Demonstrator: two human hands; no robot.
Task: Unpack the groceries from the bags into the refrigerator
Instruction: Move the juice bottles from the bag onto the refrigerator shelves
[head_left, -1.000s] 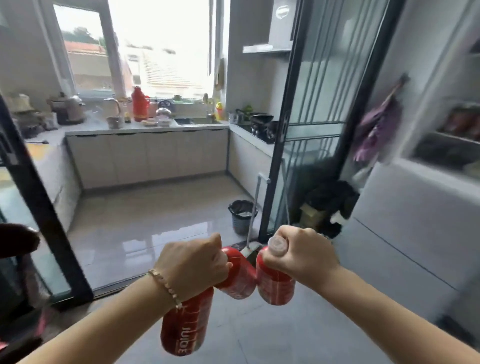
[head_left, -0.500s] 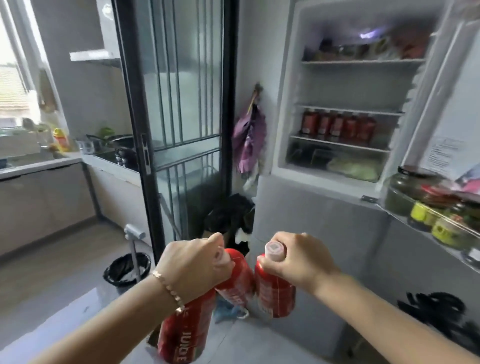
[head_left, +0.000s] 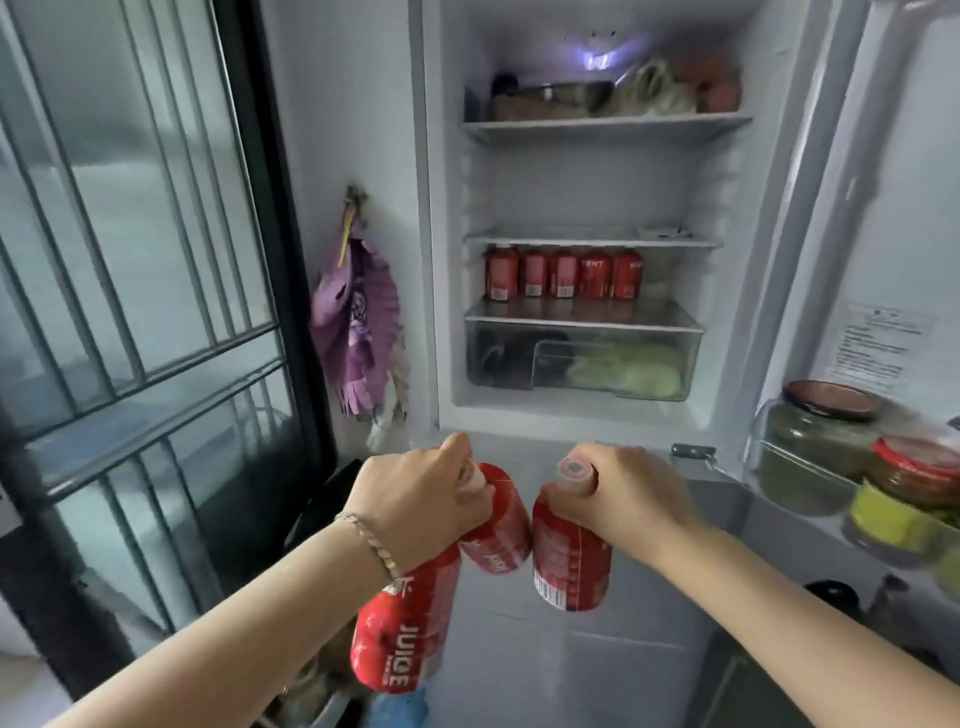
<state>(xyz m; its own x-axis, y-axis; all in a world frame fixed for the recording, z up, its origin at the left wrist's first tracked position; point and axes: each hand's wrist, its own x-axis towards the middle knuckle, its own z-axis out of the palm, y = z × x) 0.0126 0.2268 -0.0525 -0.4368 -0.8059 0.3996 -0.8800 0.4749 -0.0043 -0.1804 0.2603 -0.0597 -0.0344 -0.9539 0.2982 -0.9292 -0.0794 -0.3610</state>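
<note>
My left hand (head_left: 421, 499) grips two red juice bottles by their necks: one (head_left: 402, 634) hangs below my wrist, the other (head_left: 496, 525) points right. My right hand (head_left: 634, 493) holds a third red juice bottle (head_left: 571, 561) by its neck, cap up. Both hands are in front of the open refrigerator (head_left: 447, 260), below its lowest lit compartment. On its third shelf (head_left: 582, 314) stands a row of several red juice bottles (head_left: 563, 273). The shelf above that one is nearly bare.
The open fridge door (head_left: 893, 208) on the right carries jars (head_left: 821, 441) in its rack. A clear crisper drawer (head_left: 582, 361) holds greens. The top shelf holds a pan and bagged food. A purple cloth (head_left: 358, 332) hangs on the wall left; a dark-framed glass sliding door (head_left: 156, 286) stands further left.
My view has swung right from the kitchen to face the open refrigerator, which is now closer. Both hands keep the same grip on the bottles.
</note>
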